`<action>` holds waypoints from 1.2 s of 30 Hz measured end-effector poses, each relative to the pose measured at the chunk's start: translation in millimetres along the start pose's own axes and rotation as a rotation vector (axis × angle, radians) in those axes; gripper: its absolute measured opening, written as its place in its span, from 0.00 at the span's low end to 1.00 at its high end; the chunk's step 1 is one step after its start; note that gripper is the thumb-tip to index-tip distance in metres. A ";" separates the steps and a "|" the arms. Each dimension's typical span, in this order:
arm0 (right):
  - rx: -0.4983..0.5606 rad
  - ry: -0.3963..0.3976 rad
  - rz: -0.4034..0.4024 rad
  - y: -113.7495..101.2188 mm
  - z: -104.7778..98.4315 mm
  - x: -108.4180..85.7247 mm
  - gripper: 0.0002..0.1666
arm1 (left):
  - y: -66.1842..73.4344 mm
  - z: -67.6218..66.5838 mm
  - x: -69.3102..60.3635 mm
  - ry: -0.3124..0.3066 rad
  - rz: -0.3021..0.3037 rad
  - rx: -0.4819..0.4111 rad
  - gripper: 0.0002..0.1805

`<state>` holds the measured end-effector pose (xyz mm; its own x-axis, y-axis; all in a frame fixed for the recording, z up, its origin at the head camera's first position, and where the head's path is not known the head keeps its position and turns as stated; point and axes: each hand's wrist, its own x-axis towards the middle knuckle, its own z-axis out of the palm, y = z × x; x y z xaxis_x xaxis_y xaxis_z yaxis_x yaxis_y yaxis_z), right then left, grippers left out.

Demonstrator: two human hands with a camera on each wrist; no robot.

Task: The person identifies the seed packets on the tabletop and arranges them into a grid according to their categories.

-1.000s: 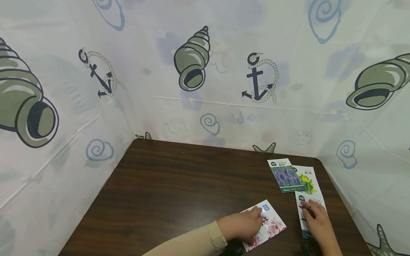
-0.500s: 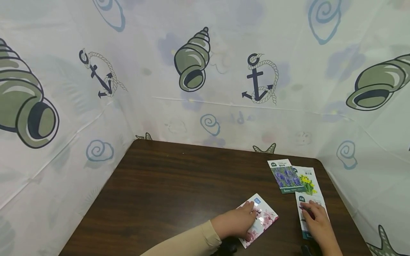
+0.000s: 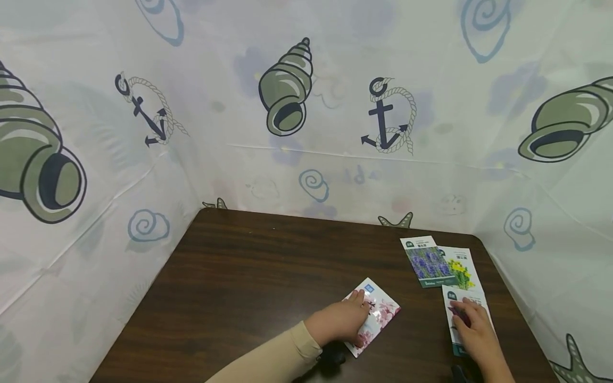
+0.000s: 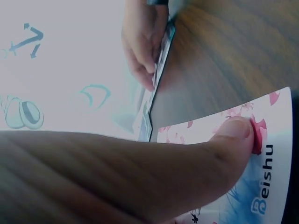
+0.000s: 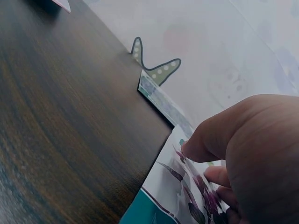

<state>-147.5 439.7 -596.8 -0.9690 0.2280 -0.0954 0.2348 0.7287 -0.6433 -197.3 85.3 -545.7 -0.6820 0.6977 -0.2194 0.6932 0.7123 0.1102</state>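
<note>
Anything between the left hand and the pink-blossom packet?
Nothing visible. The left hand is directly on the face of the pink-blossom packet. The maroon-flower packet, under the right hand, lies apart, off to the right.

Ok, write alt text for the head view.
A person's left hand holds a white rectangular packet printed with pink blossoms over a dark brown wooden table, while the right hand touches a second white packet. Beyond it, a purple-flower packet overlaps a yellow-flower packet. White sheeting printed with shells and anchors hangs behind.
</note>
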 end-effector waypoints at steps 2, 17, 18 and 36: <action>-0.003 0.019 -0.020 0.7 0.9 -0.8 0.27 | -4.8 -1.6 -1.1 0.003 -0.006 -0.010 0.50; 0.011 0.066 -0.087 3.3 4.0 -3.7 0.25 | -39.2 0.7 0.5 0.018 -0.067 -0.079 0.50; 0.014 0.065 -0.086 3.3 4.1 -3.7 0.25 | -41.5 0.7 1.0 0.020 -0.074 -0.085 0.50; 0.012 0.028 -0.025 -2.4 0.3 -2.9 0.26 | -80.4 -6.7 4.9 0.042 -0.152 -0.160 0.50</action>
<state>-145.4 437.1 -595.2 -0.9719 0.2283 -0.0577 0.2096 0.7268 -0.6541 -258.0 32.0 -549.1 -0.7874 0.5814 -0.2050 0.5381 0.8104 0.2317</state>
